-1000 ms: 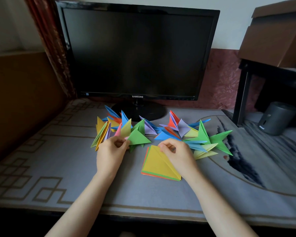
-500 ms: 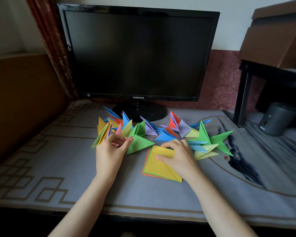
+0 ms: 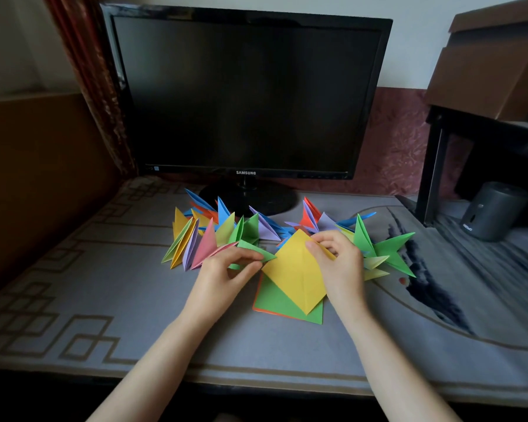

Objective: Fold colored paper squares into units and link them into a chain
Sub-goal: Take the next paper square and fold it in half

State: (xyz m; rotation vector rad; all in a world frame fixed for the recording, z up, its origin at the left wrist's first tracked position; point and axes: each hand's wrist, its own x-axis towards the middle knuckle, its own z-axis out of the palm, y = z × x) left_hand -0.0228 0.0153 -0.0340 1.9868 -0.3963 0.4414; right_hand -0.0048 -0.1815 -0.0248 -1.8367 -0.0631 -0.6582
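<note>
Left hand [image 3: 223,275]: green unit [image 3: 254,250] is pinched between thumb and fingers, centre frame | Right hand [image 3: 339,264]: yellow paper square [image 3: 296,272] is pinched at its upper edge, held over the stack of squares [image 3: 282,304] | Chain of folded units [image 3: 258,229]: laid across the table [image 3: 134,300] below the monitor [image 3: 244,92]

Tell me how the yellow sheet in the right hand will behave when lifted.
Probably floppy: the yellow sheet is thin, pinched by the right hand near one corner only. Its centre crease may stiffen it slightly. Likely very light, sliding easily off the green sheet beneath.
</note>
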